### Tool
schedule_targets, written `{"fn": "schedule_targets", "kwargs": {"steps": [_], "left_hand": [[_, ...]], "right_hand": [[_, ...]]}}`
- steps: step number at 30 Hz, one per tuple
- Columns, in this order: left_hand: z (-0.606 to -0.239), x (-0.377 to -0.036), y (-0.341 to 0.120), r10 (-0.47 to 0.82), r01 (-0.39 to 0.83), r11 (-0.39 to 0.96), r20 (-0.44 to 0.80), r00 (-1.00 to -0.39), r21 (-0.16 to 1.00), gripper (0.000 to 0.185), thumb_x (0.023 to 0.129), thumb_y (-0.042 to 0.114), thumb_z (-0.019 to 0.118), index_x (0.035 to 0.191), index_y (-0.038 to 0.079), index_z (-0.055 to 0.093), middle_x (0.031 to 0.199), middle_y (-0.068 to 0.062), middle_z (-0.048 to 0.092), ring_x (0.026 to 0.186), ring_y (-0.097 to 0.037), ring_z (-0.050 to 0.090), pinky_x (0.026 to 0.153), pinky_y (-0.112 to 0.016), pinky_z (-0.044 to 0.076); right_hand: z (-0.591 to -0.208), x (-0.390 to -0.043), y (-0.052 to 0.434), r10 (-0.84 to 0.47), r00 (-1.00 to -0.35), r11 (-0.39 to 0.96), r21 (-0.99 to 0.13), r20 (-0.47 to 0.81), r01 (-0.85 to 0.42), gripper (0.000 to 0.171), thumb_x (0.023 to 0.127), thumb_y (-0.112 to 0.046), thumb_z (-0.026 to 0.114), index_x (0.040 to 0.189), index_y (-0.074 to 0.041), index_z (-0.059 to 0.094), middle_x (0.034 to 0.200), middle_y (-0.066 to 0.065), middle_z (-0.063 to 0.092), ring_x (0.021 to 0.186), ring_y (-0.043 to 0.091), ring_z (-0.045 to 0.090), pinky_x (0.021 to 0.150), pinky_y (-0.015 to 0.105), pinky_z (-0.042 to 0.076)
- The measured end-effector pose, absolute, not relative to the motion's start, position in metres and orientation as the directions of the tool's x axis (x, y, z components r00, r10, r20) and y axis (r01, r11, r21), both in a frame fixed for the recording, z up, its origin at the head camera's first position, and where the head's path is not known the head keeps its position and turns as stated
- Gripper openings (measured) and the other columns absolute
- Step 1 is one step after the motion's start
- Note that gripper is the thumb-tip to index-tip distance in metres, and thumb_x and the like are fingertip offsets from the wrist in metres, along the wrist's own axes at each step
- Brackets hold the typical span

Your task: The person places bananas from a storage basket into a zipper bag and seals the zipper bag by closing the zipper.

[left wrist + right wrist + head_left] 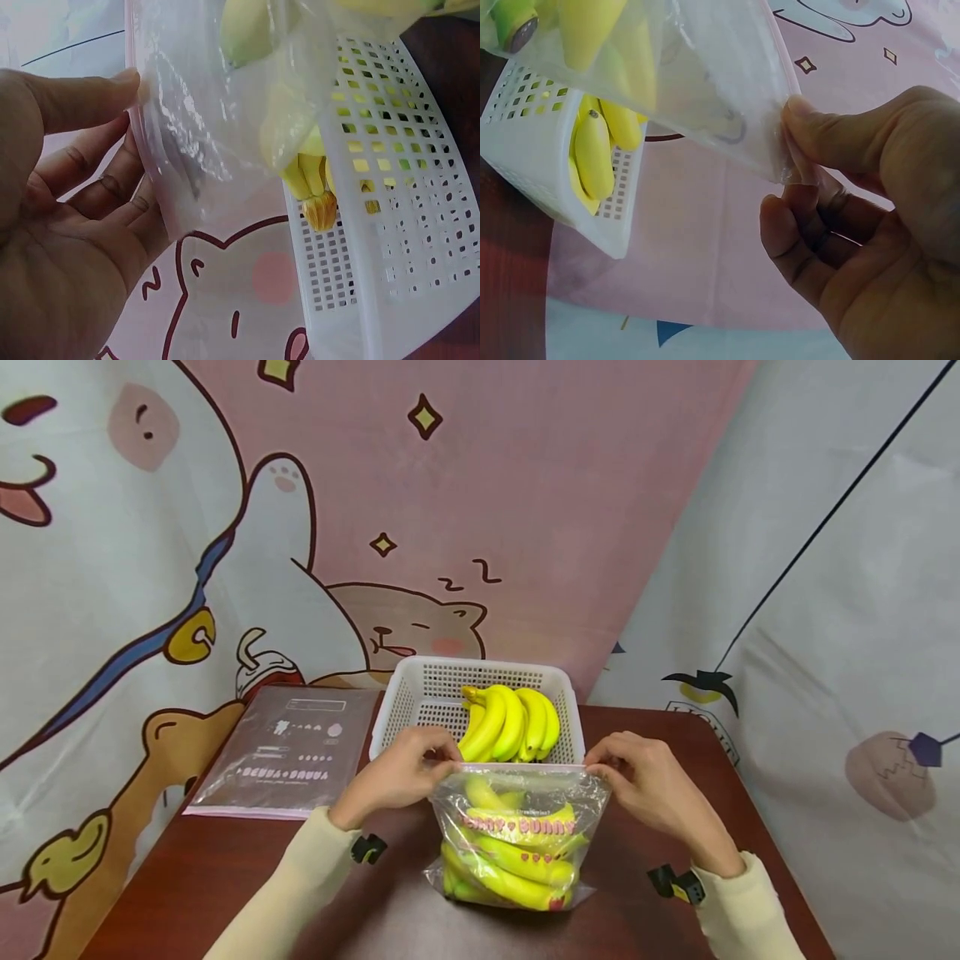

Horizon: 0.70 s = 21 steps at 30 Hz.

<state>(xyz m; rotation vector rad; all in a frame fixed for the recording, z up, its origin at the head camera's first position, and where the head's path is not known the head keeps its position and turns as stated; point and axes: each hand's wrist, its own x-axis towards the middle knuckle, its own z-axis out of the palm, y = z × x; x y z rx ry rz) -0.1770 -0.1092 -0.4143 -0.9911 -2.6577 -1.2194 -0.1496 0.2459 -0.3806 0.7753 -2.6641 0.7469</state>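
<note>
A clear plastic bag (517,785) printed with pink lettering stands upright at the front of the table, its pink top edge stretched flat between both hands. Several bananas (517,860) lie inside it. The left hand (401,768) pinches the bag's top left corner between thumb and fingers. At the opposite corner, the right hand (648,777) pinches the edge, with thumb against forefinger in the right wrist view. Just behind the bag, a white plastic basket (401,710) holds more bananas (510,722) in its right half; the bag overlaps the basket's front wall in the head view.
To the left lies a flat stack of similar printed bags (288,752) with a pink edge. The dark red-brown table (225,877) carries everything. A cartoon-printed cloth (525,527) hangs right behind the table and along its sides.
</note>
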Motion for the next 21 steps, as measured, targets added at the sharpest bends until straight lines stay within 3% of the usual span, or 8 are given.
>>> {"fn": "schedule_targets", "kwargs": {"steps": [6, 14, 21], "left_hand": [[-0.414, -0.178, -0.117, 0.518, 0.582, 0.471, 0.326, -0.791, 0.664, 0.008, 0.091, 0.006, 0.074, 0.09, 0.014, 0.072, 0.088, 0.004, 0.071, 0.083, -0.007, 0.064, 0.077, -0.027, 0.058], [-0.416, -0.178, -0.137, 0.45, 0.527, 0.511, 0.31, -0.837, 0.68, 0.009, 0.093, 0.011, 0.075, 0.089, 0.018, 0.072, 0.088, 0.008, 0.069, 0.083, -0.009, 0.062, 0.079, -0.035, 0.058], [-0.422, -0.175, -0.141, 0.411, 0.507, 0.492, 0.325, -0.852, 0.708, 0.004, 0.093, 0.016, 0.076, 0.09, 0.014, 0.074, 0.088, 0.007, 0.07, 0.082, -0.009, 0.062, 0.075, -0.032, 0.058]], "right_hand": [[-0.381, -0.15, 0.249, -0.418, -0.826, 0.729, -0.403, 0.379, -0.554, 0.017, 0.086, -0.012, 0.082, 0.09, -0.025, 0.072, 0.087, -0.015, 0.065, 0.067, 0.004, 0.05, 0.058, 0.02, 0.046], [-0.386, -0.15, 0.256, -0.397, -0.84, 0.732, -0.424, 0.369, -0.532, 0.017, 0.087, -0.011, 0.081, 0.091, -0.025, 0.071, 0.088, -0.013, 0.064, 0.068, 0.006, 0.052, 0.058, 0.021, 0.047], [-0.386, -0.151, 0.258, -0.394, -0.844, 0.729, -0.435, 0.364, -0.528, 0.018, 0.087, -0.011, 0.081, 0.091, -0.026, 0.071, 0.089, -0.013, 0.065, 0.068, 0.007, 0.053, 0.058, 0.021, 0.048]]}}
